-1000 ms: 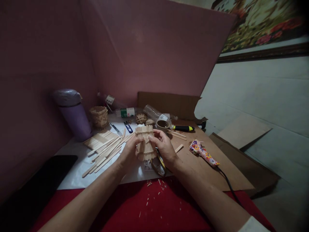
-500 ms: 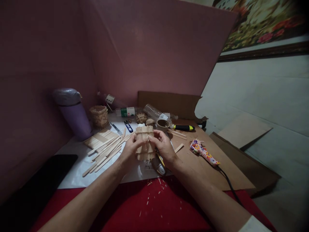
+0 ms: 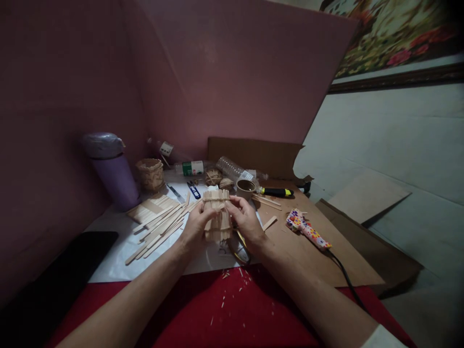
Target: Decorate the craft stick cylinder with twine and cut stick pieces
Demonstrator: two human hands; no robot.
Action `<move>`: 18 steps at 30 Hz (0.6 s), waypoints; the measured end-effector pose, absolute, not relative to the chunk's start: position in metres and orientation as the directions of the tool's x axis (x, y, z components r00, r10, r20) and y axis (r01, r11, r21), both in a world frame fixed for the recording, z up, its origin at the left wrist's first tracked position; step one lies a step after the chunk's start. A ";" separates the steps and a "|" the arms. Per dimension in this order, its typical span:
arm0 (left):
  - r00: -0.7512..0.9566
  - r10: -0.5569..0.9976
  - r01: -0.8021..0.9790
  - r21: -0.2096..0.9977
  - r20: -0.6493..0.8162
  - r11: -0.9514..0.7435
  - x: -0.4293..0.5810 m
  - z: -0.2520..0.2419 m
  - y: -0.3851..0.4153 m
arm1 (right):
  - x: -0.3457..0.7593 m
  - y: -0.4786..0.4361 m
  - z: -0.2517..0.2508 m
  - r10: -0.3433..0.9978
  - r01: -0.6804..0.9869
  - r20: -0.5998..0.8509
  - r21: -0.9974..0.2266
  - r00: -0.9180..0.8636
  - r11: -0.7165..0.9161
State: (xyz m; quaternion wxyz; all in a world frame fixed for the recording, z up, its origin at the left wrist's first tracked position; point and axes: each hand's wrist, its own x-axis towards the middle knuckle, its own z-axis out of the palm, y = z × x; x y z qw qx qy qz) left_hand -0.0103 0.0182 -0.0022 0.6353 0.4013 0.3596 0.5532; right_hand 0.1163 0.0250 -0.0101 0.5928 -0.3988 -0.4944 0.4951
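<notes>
Between my hands is a small upright cup covered in wooden craft sticks [image 3: 218, 223], with a cord-like band near its top and another lower down. My left hand [image 3: 197, 223] grips its left side, thumb across the front. My right hand [image 3: 246, 220] wraps the right side, its thumb near the upper front. The fingers behind the cup are hidden. Partly under my right hand lie scissors [image 3: 242, 252] with a yellowish edge. Loose craft sticks [image 3: 163, 232] are spread left of my left hand.
At the left stand a purple tumbler [image 3: 118, 181] and a stick-covered pot [image 3: 151, 175]. Behind are twine balls [image 3: 213, 177], plastic bottles [image 3: 232, 167] and a brown cup [image 3: 245, 188]. A flowered glue gun [image 3: 308, 231] with a black cord lies on cardboard at right. Wood scraps dot the red cloth [image 3: 224, 309].
The whole view shifts very slightly. My right thumb has moved a little away from the middle of the cup's front; both hands keep their hold.
</notes>
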 end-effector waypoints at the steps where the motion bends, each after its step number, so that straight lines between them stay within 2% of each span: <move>1: 0.132 0.991 -0.419 0.905 -0.017 0.072 -0.011 -0.002 0.018 | 0.116 0.025 -0.010 0.982 -0.198 0.188 -0.962 0.022 0.188; 13: 0.215 0.971 -0.537 0.817 -0.107 0.209 -0.012 0.005 0.015 | 0.117 0.027 -0.014 0.985 -0.207 0.156 -0.964 0.073 0.168; 15: 0.256 0.961 -0.538 0.811 -0.101 0.228 -0.012 0.005 0.015 | 0.118 0.030 -0.016 0.972 -0.161 0.199 -0.963 0.123 0.217; 18: 0.273 0.955 -0.537 0.806 -0.115 0.251 -0.013 0.006 0.014 | 0.121 0.032 -0.019 0.897 0.005 0.373 -0.924 0.238 0.383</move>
